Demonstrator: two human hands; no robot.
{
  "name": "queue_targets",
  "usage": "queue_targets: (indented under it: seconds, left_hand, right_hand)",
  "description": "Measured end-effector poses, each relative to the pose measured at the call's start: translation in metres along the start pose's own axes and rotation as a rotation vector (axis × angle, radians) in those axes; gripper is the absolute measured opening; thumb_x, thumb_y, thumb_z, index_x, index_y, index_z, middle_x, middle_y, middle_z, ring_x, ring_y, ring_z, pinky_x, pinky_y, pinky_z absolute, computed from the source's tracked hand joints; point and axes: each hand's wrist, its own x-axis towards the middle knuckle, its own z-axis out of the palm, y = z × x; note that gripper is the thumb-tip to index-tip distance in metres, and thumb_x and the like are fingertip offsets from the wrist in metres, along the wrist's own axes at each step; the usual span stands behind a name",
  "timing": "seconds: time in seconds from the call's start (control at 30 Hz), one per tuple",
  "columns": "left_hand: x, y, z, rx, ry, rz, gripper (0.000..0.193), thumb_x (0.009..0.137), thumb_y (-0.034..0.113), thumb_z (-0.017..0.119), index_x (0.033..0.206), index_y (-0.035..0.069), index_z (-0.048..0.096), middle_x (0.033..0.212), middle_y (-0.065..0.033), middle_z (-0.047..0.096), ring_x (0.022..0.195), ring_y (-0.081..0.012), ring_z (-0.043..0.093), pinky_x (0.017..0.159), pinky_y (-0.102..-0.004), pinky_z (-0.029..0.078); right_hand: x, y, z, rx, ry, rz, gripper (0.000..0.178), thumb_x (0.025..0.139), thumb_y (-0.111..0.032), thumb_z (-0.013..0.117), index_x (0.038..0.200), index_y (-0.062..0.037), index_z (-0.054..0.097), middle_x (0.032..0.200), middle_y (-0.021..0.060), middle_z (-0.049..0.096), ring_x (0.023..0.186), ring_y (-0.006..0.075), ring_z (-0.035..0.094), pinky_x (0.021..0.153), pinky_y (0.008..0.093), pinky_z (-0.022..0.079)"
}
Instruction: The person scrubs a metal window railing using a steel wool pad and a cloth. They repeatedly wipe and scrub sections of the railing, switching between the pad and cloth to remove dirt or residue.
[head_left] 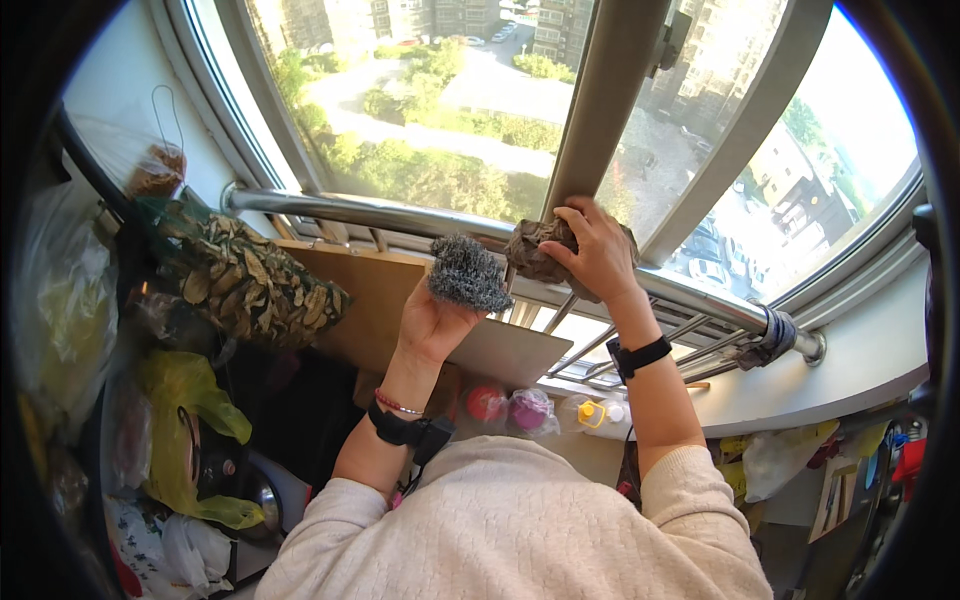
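In my left hand point(432, 322) rests a dark grey, shaggy wad point(466, 275) that looks like a scouring pad or tufted cloth. Its fingers are mostly hidden behind the wad, which is held up just in front of the metal rail point(350, 208). My right hand point(600, 250) grips a crumpled brown cloth point(540, 252) draped at the rail, thumb on the near side and fingers over the top. That cloth lies at the foot of the upright window frame point(607, 100).
A wooden board point(375, 290) leans below the rail. On the left are a net bag of dried leaves point(250, 275) and a yellow plastic bag point(190, 420). Bottles with red and purple tops point(530, 410) stand below. A dark cloth strip point(770, 338) is tied round the rail's right end.
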Motion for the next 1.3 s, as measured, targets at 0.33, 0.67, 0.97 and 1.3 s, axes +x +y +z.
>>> queue_targets:
  seconds: [0.33,0.67,0.97,1.3]
  left_hand:
    - [0.018,-0.008,-0.007,-0.006,0.047,-0.063,0.043,0.103,0.03,0.05,0.141,0.011,0.056,0.146,-0.0145,0.055,0.136,-0.0372,0.05,0.115,-0.062,0.037]
    - [0.054,-0.031,-0.016,0.2,-0.049,-0.081,0.046,0.102,0.032,0.055,0.143,0.01,0.055,0.142,-0.0138,0.059,0.133,-0.0325,0.054,0.115,-0.0585,0.038]
    - [0.059,-0.041,0.001,0.111,0.066,0.096,0.006,0.1,0.014,0.064,0.1,0.02,0.065,0.116,-0.0035,0.071,0.112,-0.0245,0.068,0.091,-0.0554,0.059]
    - [0.069,-0.042,-0.005,0.167,0.143,0.066,0.007,0.098,0.013,0.066,0.101,0.016,0.06,0.113,-0.0057,0.069,0.107,-0.0244,0.069,0.089,-0.0531,0.061]
  right_hand:
    - [0.014,0.011,0.012,0.121,-0.125,0.32,0.032,0.087,-0.049,0.072,0.084,-0.0173,0.076,0.087,0.0048,0.07,0.082,0.0297,0.068,0.08,0.0442,0.049]
    - [0.006,0.004,0.011,0.193,0.31,0.155,0.013,0.089,-0.019,0.074,0.096,-0.0078,0.073,0.1,0.0096,0.07,0.095,0.0323,0.065,0.084,0.0432,0.053]
    - [-0.012,0.028,-0.056,-0.289,0.72,0.135,0.042,0.097,-0.014,0.069,0.133,0.0038,0.056,0.134,0.0189,0.058,0.13,0.0357,0.051,0.11,0.0493,0.039]
    - [0.007,0.087,-0.078,0.303,0.394,0.7,0.049,0.106,-0.032,0.055,0.138,0.0056,0.054,0.124,0.0174,0.065,0.108,0.0246,0.062,0.098,0.0356,0.046]
